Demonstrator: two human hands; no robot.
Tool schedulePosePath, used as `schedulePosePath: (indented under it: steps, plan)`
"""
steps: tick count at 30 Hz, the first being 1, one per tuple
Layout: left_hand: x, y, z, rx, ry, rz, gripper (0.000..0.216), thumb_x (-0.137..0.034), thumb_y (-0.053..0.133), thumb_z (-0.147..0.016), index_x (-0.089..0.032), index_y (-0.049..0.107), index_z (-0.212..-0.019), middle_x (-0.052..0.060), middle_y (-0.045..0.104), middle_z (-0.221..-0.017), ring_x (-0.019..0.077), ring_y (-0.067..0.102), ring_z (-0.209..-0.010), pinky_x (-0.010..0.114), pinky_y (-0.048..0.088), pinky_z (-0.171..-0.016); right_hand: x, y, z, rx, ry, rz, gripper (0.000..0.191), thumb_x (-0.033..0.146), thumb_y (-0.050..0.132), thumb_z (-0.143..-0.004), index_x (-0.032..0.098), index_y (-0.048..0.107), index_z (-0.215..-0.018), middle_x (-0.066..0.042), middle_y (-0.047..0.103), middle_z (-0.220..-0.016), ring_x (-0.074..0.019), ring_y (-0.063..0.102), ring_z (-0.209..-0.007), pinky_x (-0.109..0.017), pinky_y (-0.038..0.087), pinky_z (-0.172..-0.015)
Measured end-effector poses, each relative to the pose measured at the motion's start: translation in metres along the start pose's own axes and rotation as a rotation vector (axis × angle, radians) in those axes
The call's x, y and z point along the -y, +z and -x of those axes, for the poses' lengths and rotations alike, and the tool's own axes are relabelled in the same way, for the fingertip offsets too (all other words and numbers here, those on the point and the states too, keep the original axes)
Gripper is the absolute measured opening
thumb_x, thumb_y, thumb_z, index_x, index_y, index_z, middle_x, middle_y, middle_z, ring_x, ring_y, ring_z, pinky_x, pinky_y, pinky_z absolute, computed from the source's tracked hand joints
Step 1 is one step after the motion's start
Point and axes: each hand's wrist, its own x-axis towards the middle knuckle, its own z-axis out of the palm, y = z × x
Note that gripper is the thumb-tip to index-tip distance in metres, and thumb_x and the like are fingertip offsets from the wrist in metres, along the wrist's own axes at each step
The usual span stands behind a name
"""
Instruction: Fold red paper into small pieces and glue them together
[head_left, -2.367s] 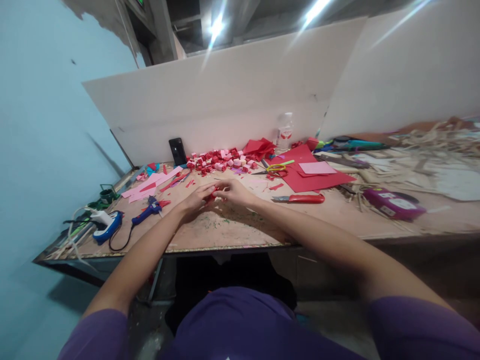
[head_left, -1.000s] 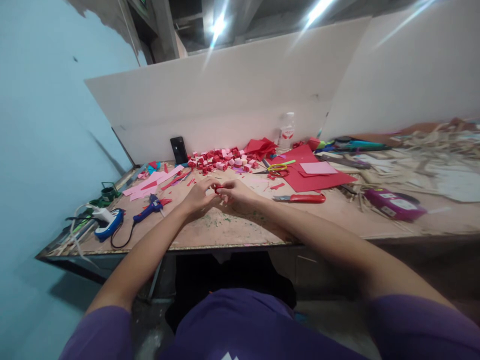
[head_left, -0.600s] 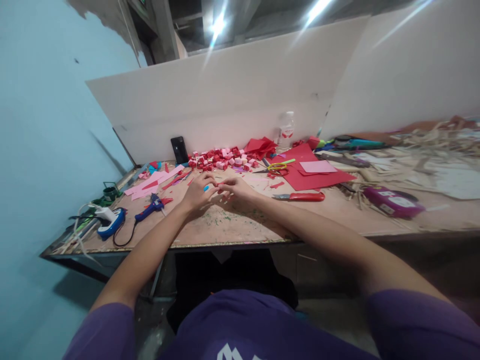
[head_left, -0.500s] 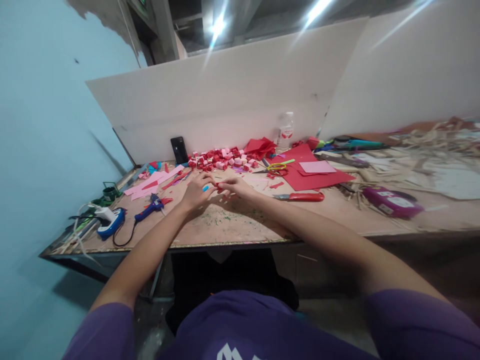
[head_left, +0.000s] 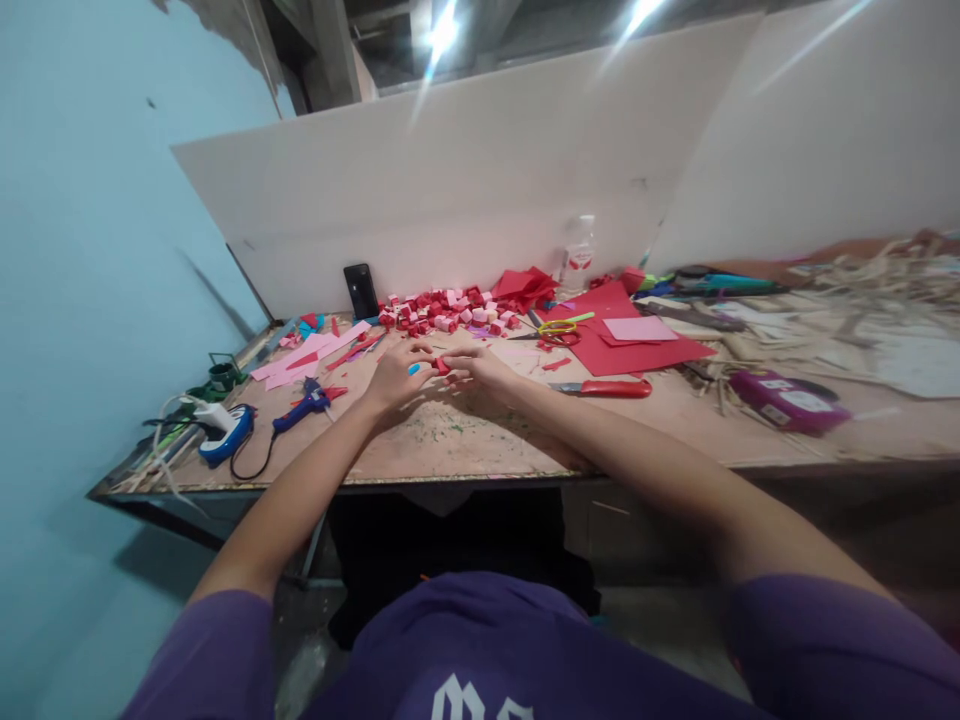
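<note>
Over the middle of the table, my left hand point(head_left: 400, 376) and my right hand point(head_left: 480, 368) meet at the fingertips around a small folded red paper piece point(head_left: 441, 367). Both hands pinch it, one from each side; its underside is partly hidden by fingers. A blue band or wrap shows on one left finger. Just behind the hands spreads a pile of small red and pink paper cubes point(head_left: 450, 312). To their right lies a red-handled knife point(head_left: 611, 388), with yellow-handled scissors point(head_left: 557, 328) farther back.
A blue glue gun point(head_left: 304, 405) and a power strip point(head_left: 227, 440) with cords lie at the left. Pink paper strips point(head_left: 311, 355), a leaning phone point(head_left: 361, 291), red sheets point(head_left: 667, 352), a clear bottle point(head_left: 578, 258) and a purple tape roll point(head_left: 787, 402) surround the work spot.
More of the red paper piece shows between the fingertips, and the right fingers are a little more extended. The camera view has shifted slightly.
</note>
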Motion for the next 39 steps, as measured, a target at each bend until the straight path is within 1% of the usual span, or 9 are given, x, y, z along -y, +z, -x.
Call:
schedulePosePath:
  steps: [3,7,12,17,19,26,30,35,39]
  plan:
    - [-0.002,-0.0015,-0.0003,0.009,0.008,-0.01,0.006,-0.024,0.073,-0.089,-0.022,0.079,-0.09,0.006,0.075,-0.108,0.0235,0.069,-0.103,0.042,0.055,-0.097,-0.0003,0.0007,0.0012,0.021,0.006,-0.022,0.009,0.018,0.075,-0.089,0.016,0.079,-0.097,-0.009,0.081,-0.091,-0.0157,0.074,-0.07,-0.025,0.063,-0.068]
    - [-0.0045,-0.0025,0.0005,0.025,0.028,-0.023,0.008,-0.02,0.072,-0.089,-0.022,0.079,-0.092,0.006,0.076,-0.109,0.0234,0.07,-0.103,0.042,0.055,-0.097,-0.0004,0.0018,0.0027,0.032,0.025,-0.038,0.013,0.019,0.075,-0.089,0.015,0.08,-0.101,-0.011,0.082,-0.094,-0.018,0.076,-0.075,-0.026,0.064,-0.069]
    - [-0.0064,-0.0022,0.0007,0.028,0.036,-0.027,0.007,-0.023,0.071,-0.09,-0.021,0.077,-0.093,0.007,0.077,-0.108,0.0237,0.07,-0.102,0.042,0.054,-0.098,0.0019,0.0034,0.004,0.02,0.028,-0.038,0.009,0.019,0.076,-0.09,0.014,0.08,-0.096,-0.012,0.081,-0.092,-0.018,0.075,-0.073,-0.027,0.064,-0.067]
    - [-0.0059,-0.003,-0.0001,0.03,0.031,-0.019,0.008,-0.025,0.069,-0.092,-0.02,0.075,-0.095,0.008,0.077,-0.108,0.0245,0.069,-0.104,0.043,0.053,-0.098,0.0025,0.0054,0.0032,-0.022,-0.002,-0.037,0.008,0.02,0.074,-0.092,0.015,0.079,-0.091,-0.011,0.081,-0.098,-0.0184,0.075,-0.077,-0.027,0.063,-0.065]
    - [-0.0054,-0.0031,-0.0005,0.033,0.03,-0.013,0.007,-0.025,0.069,-0.092,-0.02,0.074,-0.094,0.007,0.077,-0.107,0.0243,0.069,-0.104,0.043,0.053,-0.098,0.0028,0.0057,0.0035,-0.031,0.001,-0.033,0.007,0.02,0.074,-0.091,0.015,0.079,-0.09,-0.012,0.081,-0.097,-0.0189,0.075,-0.076,-0.027,0.062,-0.065]
    - [-0.0043,-0.0029,-0.0014,0.023,0.013,0.013,0.008,-0.028,0.07,-0.091,-0.02,0.073,-0.093,0.007,0.077,-0.101,0.0215,0.069,-0.089,0.039,0.054,-0.087,0.0062,0.0049,0.0052,-0.074,-0.004,-0.019,0.007,0.018,0.074,-0.089,0.013,0.078,-0.088,-0.014,0.08,-0.097,-0.0185,0.073,-0.072,-0.025,0.059,-0.059]
    - [-0.0042,-0.0043,-0.0026,0.02,0.013,0.04,0.009,-0.027,0.069,-0.092,-0.019,0.072,-0.093,0.007,0.077,-0.098,0.019,0.066,-0.08,0.037,0.054,-0.083,0.0072,0.0044,0.0059,-0.07,-0.011,-0.024,0.008,0.019,0.073,-0.089,0.013,0.078,-0.087,-0.014,0.08,-0.096,-0.0176,0.072,-0.071,-0.025,0.057,-0.058]
    - [-0.0052,-0.0065,-0.004,0.023,-0.003,0.059,0.008,-0.027,0.071,-0.09,-0.019,0.072,-0.092,0.006,0.077,-0.094,0.0181,0.065,-0.075,0.036,0.054,-0.081,0.006,0.0024,0.005,-0.073,-0.009,-0.027,0.009,0.019,0.073,-0.088,0.012,0.078,-0.087,-0.013,0.079,-0.089,-0.0171,0.07,-0.069,-0.026,0.058,-0.06]
    - [-0.0078,-0.0072,-0.0039,0.018,-0.021,0.062,0.008,-0.027,0.071,-0.089,-0.02,0.071,-0.093,0.005,0.077,-0.094,0.017,0.064,-0.07,0.037,0.054,-0.082,0.0063,0.0004,0.0033,-0.09,-0.004,-0.03,0.008,0.02,0.073,-0.088,0.013,0.077,-0.088,-0.012,0.078,-0.086,-0.0152,0.067,-0.063,-0.025,0.056,-0.056]
